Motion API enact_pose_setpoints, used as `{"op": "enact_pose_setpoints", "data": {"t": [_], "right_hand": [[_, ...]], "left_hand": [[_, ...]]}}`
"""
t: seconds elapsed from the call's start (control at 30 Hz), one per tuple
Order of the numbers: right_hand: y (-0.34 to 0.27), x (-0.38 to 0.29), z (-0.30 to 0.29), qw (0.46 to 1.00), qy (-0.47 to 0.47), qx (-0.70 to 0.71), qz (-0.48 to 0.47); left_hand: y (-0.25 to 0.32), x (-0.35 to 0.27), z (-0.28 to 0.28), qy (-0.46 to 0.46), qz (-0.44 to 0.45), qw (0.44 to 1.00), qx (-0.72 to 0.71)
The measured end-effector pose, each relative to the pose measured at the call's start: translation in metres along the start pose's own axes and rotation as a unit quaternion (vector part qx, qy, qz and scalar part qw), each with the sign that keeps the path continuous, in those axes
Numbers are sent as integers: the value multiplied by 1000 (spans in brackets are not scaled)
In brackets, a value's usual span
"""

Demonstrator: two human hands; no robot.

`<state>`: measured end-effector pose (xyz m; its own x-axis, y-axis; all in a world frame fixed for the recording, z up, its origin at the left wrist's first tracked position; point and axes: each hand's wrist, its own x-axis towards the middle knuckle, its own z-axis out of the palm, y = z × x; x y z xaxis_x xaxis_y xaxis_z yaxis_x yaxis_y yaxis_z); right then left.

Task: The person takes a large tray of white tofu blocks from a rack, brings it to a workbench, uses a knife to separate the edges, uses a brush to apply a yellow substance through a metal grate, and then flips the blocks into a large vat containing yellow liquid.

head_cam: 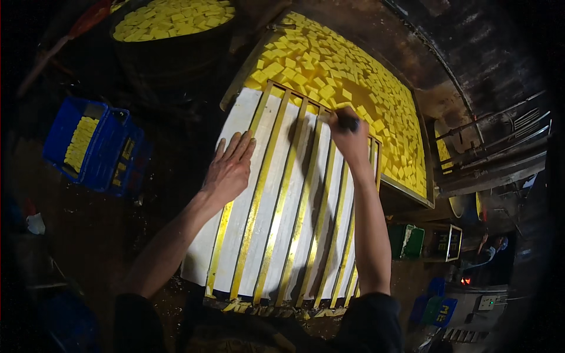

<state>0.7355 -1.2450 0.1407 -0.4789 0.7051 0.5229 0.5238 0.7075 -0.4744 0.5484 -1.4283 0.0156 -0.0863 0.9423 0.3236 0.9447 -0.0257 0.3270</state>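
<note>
A white slab (pixel 265 207), perhaps tofu or cloth-covered, lies before me under a frame of long parallel yellow slats (pixel 273 176). My left hand (pixel 231 165) rests flat at the slab's upper left, fingers against the leftmost slats, holding nothing. At the frame's far end my right hand (pixel 351 132) is closed around a dark handle (pixel 348 122); its tool end, by a slat, is mostly hidden. Beyond the frame, a large rectangular vat (pixel 408 202) holds many yellow blocks (pixel 326 92) in yellow liquid. Yellowish scraps (pixel 238 306) line the slab's near edge.
A round vat (pixel 170 39) of yellow blocks stands at upper left. Blue crates (pixel 84 141), one with yellow pieces, sit on the left. A green crate (pixel 410 242) and more crates (pixel 435 309) stand to the right. Metal bars (pixel 494 154) extend at right; another person (pixel 489 256) is farther back.
</note>
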Motion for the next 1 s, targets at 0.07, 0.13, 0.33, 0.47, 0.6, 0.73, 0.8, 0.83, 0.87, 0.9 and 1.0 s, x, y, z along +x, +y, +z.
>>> {"op": "enact_pose_setpoints", "data": {"t": [0.07,0.13,0.33,0.47,0.6,0.73,0.8,0.83,0.87,0.9,1.0], "right_hand": [[33,10,13,999,7,-32,3],[40,0,20,996,-26,-75,-37],[-110,-225,-67,937,-288,108,165],[-156,-224,-94,847,-445,101,272],[-105,-93,-23,990,-128,49,37],[-3,39,59,998,9,-51,-39],[28,46,62,993,11,-101,-64],[20,39,69,996,-15,-81,-29],[13,28,69,997,-38,-66,9],[6,4,68,993,-82,-82,-29],[-70,-132,28,963,-243,63,94]], "left_hand": [[6,3,8,17,2,1000,-2],[6,2,6,8,-4,1000,-9],[-13,-6,10,2,-39,999,7],[-12,-2,12,14,-37,999,6],[-19,-8,9,15,-47,999,6],[3,-2,4,30,-20,999,-29],[12,3,4,29,-12,998,-49],[5,-1,4,27,-20,998,-47],[0,-1,3,25,-24,998,-45],[-7,-4,3,19,-35,998,-39],[-29,-12,9,12,-49,998,-24]]}}
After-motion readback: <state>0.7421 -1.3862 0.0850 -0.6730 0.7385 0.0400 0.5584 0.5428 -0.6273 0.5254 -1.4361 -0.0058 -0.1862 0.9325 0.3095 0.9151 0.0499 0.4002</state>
